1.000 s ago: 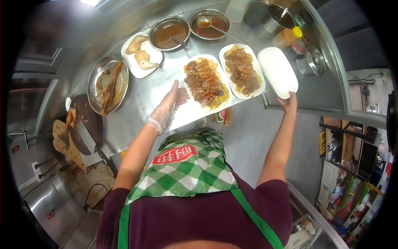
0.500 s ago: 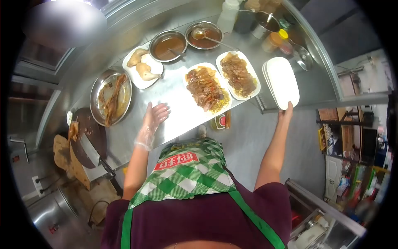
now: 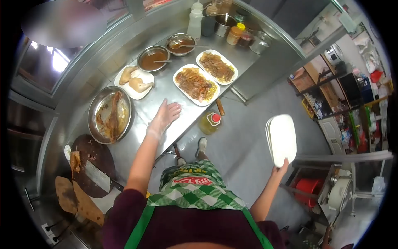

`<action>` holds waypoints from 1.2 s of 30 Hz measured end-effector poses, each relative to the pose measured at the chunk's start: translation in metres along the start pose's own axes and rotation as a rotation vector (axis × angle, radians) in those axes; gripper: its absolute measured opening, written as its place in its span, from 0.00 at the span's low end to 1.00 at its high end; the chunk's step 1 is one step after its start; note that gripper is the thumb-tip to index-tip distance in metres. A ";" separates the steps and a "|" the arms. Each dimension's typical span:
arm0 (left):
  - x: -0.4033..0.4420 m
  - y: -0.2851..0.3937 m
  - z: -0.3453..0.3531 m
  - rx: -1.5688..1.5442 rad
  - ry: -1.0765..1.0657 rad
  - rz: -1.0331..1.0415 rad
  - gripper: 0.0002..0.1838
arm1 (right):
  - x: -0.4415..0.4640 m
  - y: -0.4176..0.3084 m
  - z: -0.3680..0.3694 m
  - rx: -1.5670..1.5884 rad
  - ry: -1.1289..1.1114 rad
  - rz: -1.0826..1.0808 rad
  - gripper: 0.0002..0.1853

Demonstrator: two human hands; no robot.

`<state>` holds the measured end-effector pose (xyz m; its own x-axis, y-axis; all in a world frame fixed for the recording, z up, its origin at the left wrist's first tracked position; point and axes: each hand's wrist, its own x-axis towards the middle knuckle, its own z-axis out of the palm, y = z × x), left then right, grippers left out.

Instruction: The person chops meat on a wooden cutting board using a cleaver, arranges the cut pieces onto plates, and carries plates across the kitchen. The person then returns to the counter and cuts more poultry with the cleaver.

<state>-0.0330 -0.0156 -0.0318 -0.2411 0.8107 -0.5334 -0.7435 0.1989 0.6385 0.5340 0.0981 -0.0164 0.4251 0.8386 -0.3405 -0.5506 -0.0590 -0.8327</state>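
Observation:
My right hand (image 3: 281, 165) grips the near end of a small stack of white oblong plates (image 3: 282, 139), held out over the floor away from the counter. My left hand (image 3: 166, 114), in a clear plastic glove, hovers at or rests on the steel counter (image 3: 145, 120) with fingers stretched out; contact is unclear. Beyond it stand a plate of sliced meat on yellow bits (image 3: 196, 84) and a similar plate of meat (image 3: 217, 66). A white plate with pale poultry pieces (image 3: 136, 79) lies to the left, beside an oval steel dish (image 3: 110, 115) holding a browned piece of meat.
Two steel bowls of brown sauce (image 3: 153, 59) (image 3: 181, 44) stand at the back, with bottles (image 3: 195, 25) and jars (image 3: 235, 34) farther right. A cleaver (image 3: 98, 176) lies on the round chopping board (image 3: 93, 159). An oil jug (image 3: 210, 123) stands on the floor; shelves (image 3: 321, 85) are at right.
My right hand has carried the stack of plates off the counter's right end, out over the floor. The view has turned right. My left hand stays open near the counter.

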 end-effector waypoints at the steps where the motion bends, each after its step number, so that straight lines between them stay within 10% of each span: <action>1: 0.019 0.003 0.009 -0.076 -0.019 -0.065 0.46 | -0.019 -0.004 -0.030 0.008 0.015 0.005 0.27; 13: 0.083 -0.005 0.009 0.186 -0.080 0.142 0.49 | -0.196 -0.016 -0.242 0.065 0.290 -0.068 0.32; 16: 0.093 -0.040 0.024 0.067 0.239 0.138 0.45 | -0.205 -0.022 -0.275 0.077 0.299 -0.078 0.32; 18: 0.055 -0.085 0.054 -0.039 0.174 0.070 0.37 | -0.212 -0.029 -0.298 0.085 0.313 -0.061 0.32; 19: 0.082 -0.132 0.019 -0.251 -0.436 0.040 0.35 | -0.213 -0.032 -0.306 0.081 0.303 -0.070 0.32; 22: 0.014 -0.214 0.088 -0.068 -0.019 -0.196 0.30 | -0.215 -0.042 -0.327 0.088 0.297 -0.107 0.32; 30: -0.034 -0.358 0.172 0.570 -0.365 -0.651 0.26 | -0.238 -0.066 -0.353 0.240 0.428 -0.231 0.31; 36: -0.015 -0.368 0.210 0.612 -0.453 -0.679 0.26 | -0.299 -0.012 -0.414 -1.032 0.388 -0.784 0.34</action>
<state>0.3751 0.0150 -0.1422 0.4654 0.5290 -0.7096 -0.1584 0.8386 0.5213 0.7111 -0.3759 -0.0851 0.6438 0.6436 0.4138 0.6417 -0.1596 -0.7501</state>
